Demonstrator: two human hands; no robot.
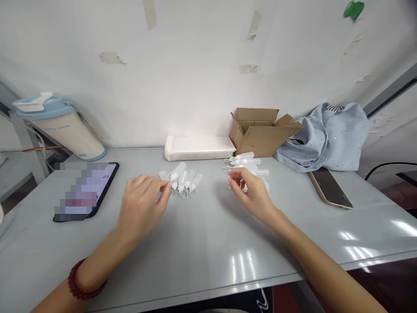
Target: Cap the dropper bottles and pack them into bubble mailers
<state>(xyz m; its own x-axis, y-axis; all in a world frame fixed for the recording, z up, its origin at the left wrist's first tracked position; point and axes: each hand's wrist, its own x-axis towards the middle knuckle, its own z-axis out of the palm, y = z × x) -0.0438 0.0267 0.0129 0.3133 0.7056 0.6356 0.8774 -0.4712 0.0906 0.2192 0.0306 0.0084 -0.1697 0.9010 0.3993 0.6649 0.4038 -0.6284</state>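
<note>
Over the grey table, my left hand is closed in a pinch, with thumb and forefinger tips meeting beside a small pile of white translucent plastic bottles. Thin white loops hang from these bottles toward me. Whatever sits between those fingertips, if anything, is too small to make out. My right hand curls in front of a second pile of similar bottles, covering part of it. Its thumb and forefinger nearly meet, and I cannot make out what they grip.
A stack of flat white sleeves lies against the wall, beside an open cardboard box. A light blue cloth bag and a phone are at right. A lit phone and a blue-lidded tumbler stand left.
</note>
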